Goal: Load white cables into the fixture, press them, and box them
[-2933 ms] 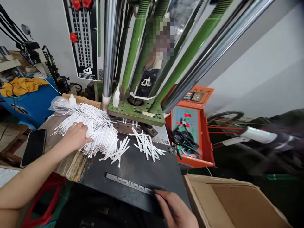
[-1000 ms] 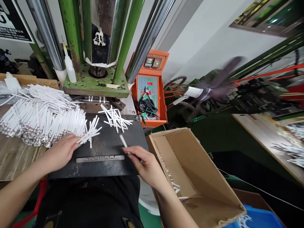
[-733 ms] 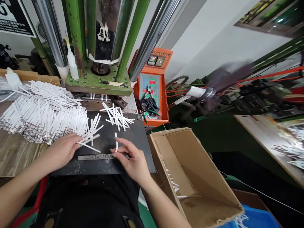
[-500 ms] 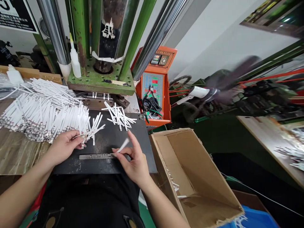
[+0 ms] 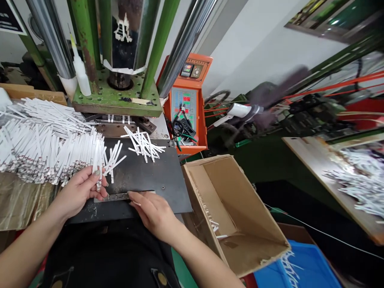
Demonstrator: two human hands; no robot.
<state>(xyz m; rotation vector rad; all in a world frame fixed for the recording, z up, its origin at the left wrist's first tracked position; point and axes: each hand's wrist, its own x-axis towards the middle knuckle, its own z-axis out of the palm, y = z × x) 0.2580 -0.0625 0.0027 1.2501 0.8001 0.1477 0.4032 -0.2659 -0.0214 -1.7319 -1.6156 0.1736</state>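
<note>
My left hand pinches one white strip upright at the near edge of the big pile of white strips. My right hand lies fingers down on the right end of a grey metal fixture bar, pressing a strip into it; what its fingers hold is hidden. The bar rests on a black plate. A small heap of white strips lies at the plate's far edge.
A green press base with steel columns stands behind the plate, a white squeeze bottle on it. An orange control box is to the right. An open cardboard box sits at my right, a blue bin beside it.
My left hand picked one strip out of the pile and raised it. My right hand brought its strip down from above the plate onto the fixture bar.
</note>
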